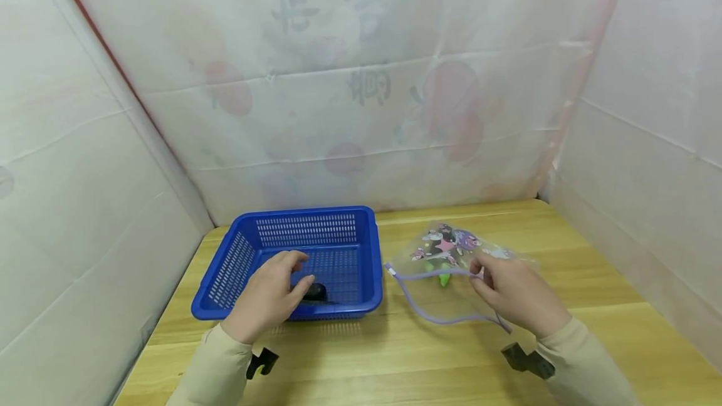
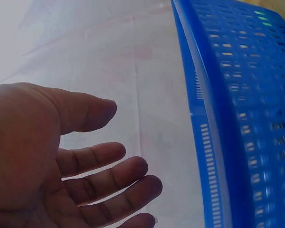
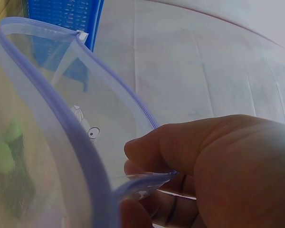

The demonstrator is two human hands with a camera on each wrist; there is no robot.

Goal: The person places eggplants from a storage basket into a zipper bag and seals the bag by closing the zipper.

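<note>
My right hand (image 1: 519,296) pinches the edge of a clear zip bag (image 1: 442,246) with a purple closure and cartoon prints. The mouth of the bag gapes wide, as the right wrist view shows, with its white slider (image 3: 82,35) at the far end. Inside it lies a small bright green thing (image 1: 444,279), blurred in the right wrist view. My left hand (image 1: 265,296) hangs over the near left part of a blue plastic basket (image 1: 307,211), its fingers loosely bent and nothing between them. Beside the left thumb, a rounded black object (image 1: 316,292) lies in the basket, partly hidden.
Basket and bag stand side by side on a wooden table (image 1: 361,368). Pale printed cloth (image 1: 361,124) hangs behind the table, and plain white cloth walls (image 1: 648,143) close in both sides. A dark wrist mount (image 1: 527,361) sits at each sleeve.
</note>
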